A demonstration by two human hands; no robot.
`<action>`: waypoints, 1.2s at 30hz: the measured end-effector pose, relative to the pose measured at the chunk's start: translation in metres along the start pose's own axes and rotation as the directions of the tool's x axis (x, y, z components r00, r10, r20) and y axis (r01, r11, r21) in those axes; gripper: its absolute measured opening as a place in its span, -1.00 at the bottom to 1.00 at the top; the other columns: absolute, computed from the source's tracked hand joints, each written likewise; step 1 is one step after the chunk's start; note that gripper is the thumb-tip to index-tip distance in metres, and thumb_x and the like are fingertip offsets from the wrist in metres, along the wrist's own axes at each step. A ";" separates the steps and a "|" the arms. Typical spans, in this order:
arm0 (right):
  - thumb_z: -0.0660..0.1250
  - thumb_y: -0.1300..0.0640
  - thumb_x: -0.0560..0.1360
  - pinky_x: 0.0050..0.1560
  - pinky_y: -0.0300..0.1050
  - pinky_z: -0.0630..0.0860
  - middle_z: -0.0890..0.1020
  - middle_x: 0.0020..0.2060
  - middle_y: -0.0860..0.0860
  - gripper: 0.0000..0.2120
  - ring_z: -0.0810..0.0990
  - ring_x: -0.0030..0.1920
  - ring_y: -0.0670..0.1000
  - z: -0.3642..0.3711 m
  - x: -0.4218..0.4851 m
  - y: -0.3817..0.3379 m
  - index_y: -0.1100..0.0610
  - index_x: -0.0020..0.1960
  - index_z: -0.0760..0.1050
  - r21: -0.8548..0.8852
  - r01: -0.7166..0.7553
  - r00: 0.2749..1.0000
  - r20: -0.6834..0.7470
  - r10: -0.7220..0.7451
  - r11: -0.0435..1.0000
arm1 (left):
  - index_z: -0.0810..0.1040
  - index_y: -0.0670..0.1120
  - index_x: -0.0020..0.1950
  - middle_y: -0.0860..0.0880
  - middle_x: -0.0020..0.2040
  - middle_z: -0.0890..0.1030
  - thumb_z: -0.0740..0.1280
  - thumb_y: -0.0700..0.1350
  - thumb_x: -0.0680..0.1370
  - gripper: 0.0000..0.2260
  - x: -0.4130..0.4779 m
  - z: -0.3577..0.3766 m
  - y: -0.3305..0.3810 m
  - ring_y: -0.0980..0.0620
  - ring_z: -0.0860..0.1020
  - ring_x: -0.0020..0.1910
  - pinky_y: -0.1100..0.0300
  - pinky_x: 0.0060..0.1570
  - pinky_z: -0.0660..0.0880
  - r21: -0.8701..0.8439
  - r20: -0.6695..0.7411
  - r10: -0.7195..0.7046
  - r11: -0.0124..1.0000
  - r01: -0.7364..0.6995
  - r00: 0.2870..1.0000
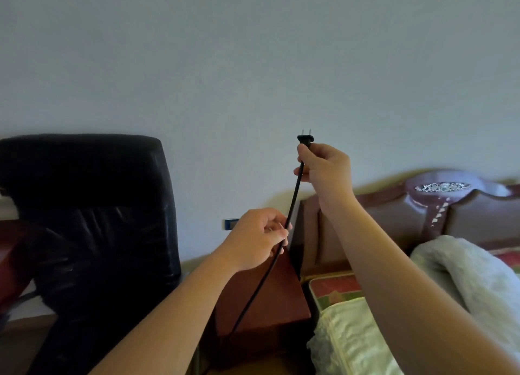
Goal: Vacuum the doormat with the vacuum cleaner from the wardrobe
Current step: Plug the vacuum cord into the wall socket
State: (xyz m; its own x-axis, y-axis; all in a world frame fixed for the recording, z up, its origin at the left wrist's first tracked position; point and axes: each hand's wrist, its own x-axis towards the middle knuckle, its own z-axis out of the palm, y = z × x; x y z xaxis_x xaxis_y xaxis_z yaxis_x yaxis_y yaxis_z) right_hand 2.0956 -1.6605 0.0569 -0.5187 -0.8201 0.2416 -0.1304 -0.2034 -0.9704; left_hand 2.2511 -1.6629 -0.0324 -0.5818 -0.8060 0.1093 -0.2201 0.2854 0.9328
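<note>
Right hand: fingers curled, pinching the plug just under its head, the two prongs pointing straight up. Left hand: thumb and curled fingers pinching the cord lower down.

The cord's long axis runs steeply from the plug down and left through the left hand, then out of sight below.

The blue-framed wall plate, probably the socket, serves as landmark. The plug lies up and to the right of it, well apart. The left hand is just right of it and is the nearer hand. The prongs would need turning toward the plate.

Count: one plug, two prongs, one cord, one wall plate.

A black chair stands left of the plate and a brown nightstand below right. Neither vacuum cleaner nor doormat is in view.
</note>
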 end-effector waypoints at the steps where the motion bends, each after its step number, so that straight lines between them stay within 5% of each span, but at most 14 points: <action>1: 0.38 0.17 0.57 -0.34 -0.21 0.56 0.60 -0.28 -0.01 -0.91 0.62 -0.42 -0.07 0.001 0.008 0.001 0.11 -0.11 0.60 -0.011 0.003 1.000 -0.003 -0.003 1.000 | 0.61 -0.01 -0.05 -0.03 -0.24 0.68 0.31 -0.23 0.65 -0.84 0.008 -0.003 -0.001 0.00 0.67 -0.25 0.22 -0.28 0.54 0.005 0.004 -0.001 1.000 0.001 1.000; 8: 0.37 0.16 0.58 -0.35 -0.23 0.51 0.62 -0.26 -0.01 -0.93 0.64 -0.38 -0.07 0.018 0.065 0.029 0.10 -0.08 0.61 -0.045 -0.014 0.999 0.032 0.016 0.999 | 0.61 -0.02 -0.04 -0.03 -0.25 0.65 0.31 -0.26 0.64 -0.83 0.060 -0.017 -0.022 0.04 0.65 -0.28 0.30 -0.32 0.51 -0.020 0.003 -0.040 0.999 0.040 0.999; 18: 0.37 0.19 0.58 -0.28 -0.13 0.51 0.61 -0.26 0.03 -0.92 0.62 -0.37 -0.02 0.055 0.188 0.109 0.15 -0.08 0.61 0.057 -0.121 0.980 0.163 0.111 0.991 | 0.63 -0.17 0.05 -0.17 -0.17 0.68 0.31 -0.29 0.62 -0.89 0.167 -0.032 -0.079 0.01 0.63 -0.30 0.07 -0.18 0.62 -0.023 -0.128 -0.200 0.980 0.198 0.971; 21: 0.36 0.19 0.58 -0.29 -0.13 0.51 0.61 -0.26 0.04 -0.91 0.61 -0.38 -0.03 0.064 0.231 0.133 0.16 -0.08 0.61 0.067 -0.161 0.964 0.223 0.143 0.985 | 0.62 -0.14 0.04 -0.08 -0.22 0.67 0.31 -0.29 0.62 -0.88 0.205 -0.031 -0.093 0.05 0.63 -0.30 0.13 -0.20 0.59 -0.018 -0.173 -0.249 0.968 0.250 0.953; 27: 0.36 0.19 0.59 -0.28 -0.13 0.51 0.60 -0.26 0.04 -0.89 0.61 -0.40 -0.04 0.075 0.301 0.175 0.16 -0.11 0.60 0.033 -0.227 0.923 0.327 0.204 0.973 | 0.61 -0.09 -0.02 -0.23 -0.11 0.68 0.29 -0.31 0.63 -0.83 0.265 -0.017 -0.118 0.07 0.63 -0.33 0.22 -0.32 0.55 -0.083 -0.241 -0.353 0.936 0.343 0.904; 33: 0.35 0.19 0.59 -0.30 -0.15 0.49 0.59 -0.26 0.04 -0.87 0.60 -0.38 -0.03 0.090 0.323 0.228 0.16 -0.12 0.59 0.000 -0.311 0.874 0.393 0.286 0.950 | 0.61 -0.08 -0.03 0.02 -0.31 0.63 0.29 -0.30 0.63 -0.83 0.284 -0.008 -0.156 0.02 0.63 -0.30 -0.04 -0.11 0.62 -0.156 -0.244 -0.465 0.885 0.439 0.851; 36: 0.35 0.18 0.59 -0.32 -0.15 0.47 0.59 -0.28 0.03 -0.86 0.60 -0.38 -0.03 0.099 0.321 0.256 0.16 -0.14 0.58 -0.032 -0.354 0.849 0.407 0.336 0.935 | 0.61 -0.01 -0.06 0.03 -0.29 0.63 0.30 -0.29 0.62 -0.79 0.281 -0.007 -0.179 0.05 0.64 -0.30 0.02 -0.13 0.62 -0.191 -0.234 -0.517 0.855 0.482 0.824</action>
State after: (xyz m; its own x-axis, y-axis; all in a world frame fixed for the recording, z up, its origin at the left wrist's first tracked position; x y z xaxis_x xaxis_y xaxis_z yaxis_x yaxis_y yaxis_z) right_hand 1.9795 -2.0285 -0.1137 -0.1403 -0.9827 -0.1213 0.0344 0.1176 -0.9925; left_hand 2.1330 -1.9441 -0.1665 -0.1820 -0.9327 -0.3114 -0.3189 -0.2436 0.9160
